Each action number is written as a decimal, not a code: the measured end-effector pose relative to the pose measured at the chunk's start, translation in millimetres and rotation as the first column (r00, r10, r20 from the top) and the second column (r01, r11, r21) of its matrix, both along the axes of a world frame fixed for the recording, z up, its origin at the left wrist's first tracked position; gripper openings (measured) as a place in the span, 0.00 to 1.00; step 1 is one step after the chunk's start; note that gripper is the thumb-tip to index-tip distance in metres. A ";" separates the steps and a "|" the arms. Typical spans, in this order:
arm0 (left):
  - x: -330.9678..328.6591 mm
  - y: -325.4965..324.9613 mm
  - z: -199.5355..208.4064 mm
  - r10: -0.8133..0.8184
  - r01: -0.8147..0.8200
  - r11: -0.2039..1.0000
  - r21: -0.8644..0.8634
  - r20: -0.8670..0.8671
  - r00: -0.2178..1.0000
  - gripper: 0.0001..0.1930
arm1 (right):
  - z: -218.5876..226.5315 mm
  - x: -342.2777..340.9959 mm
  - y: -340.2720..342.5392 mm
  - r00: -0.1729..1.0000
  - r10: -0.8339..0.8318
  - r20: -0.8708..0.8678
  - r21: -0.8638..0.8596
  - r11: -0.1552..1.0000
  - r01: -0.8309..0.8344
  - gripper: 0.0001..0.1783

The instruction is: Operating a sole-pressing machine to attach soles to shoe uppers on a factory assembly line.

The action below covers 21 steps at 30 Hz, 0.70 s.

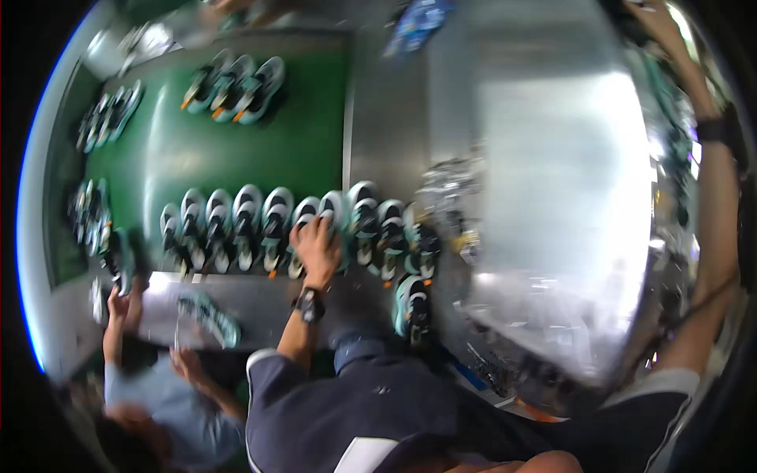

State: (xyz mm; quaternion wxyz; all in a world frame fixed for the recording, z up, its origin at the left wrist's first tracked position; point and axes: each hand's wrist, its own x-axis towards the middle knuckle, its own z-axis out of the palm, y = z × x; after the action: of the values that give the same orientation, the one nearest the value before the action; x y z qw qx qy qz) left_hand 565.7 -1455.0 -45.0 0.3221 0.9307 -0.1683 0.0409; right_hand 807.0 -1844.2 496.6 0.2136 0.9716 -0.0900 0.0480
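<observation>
Head view, blurred by motion. Left hand [317, 251], with a dark wristwatch [309, 304] on the wrist, lies on a pale teal-and-white shoe [303, 225] in a long row of shoes [236, 225]; the fingers curl over its upper, a closed grip on that one shoe, palm down. The row sits side by side, toes pointing the same way, straddling the edge of the green belt [197, 150] and the grey metal surface [386, 110], likely so that each pair can be reached in order. Three more shoes [234, 87] stand grouped farther up the belt. One shoe [412, 309] stands apart, nearer the body. Right hand [658, 20] is raised far up and to the right near the rim; whether its grip is wide or holding anything I cannot tell. A co-worker's hand [118, 303] at lower left reaches toward the belt's end, and another shoe [209, 317] lies on its side near that person.
</observation>
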 end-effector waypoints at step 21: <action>-131.1 -48.6 136.5 -0.812 0.409 0.579 -0.705 -0.452 0.369 0.14 | 85.2 -536.5 42.9 0.278 -0.283 0.918 0.396 0.678 -0.619 0.17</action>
State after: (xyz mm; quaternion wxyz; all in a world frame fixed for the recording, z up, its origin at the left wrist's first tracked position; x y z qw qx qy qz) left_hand 434.6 -1503.6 91.5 0.5688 0.6068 -0.3515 -0.4298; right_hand 270.5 -1801.3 581.8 -0.2811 0.7461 -0.0907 0.5967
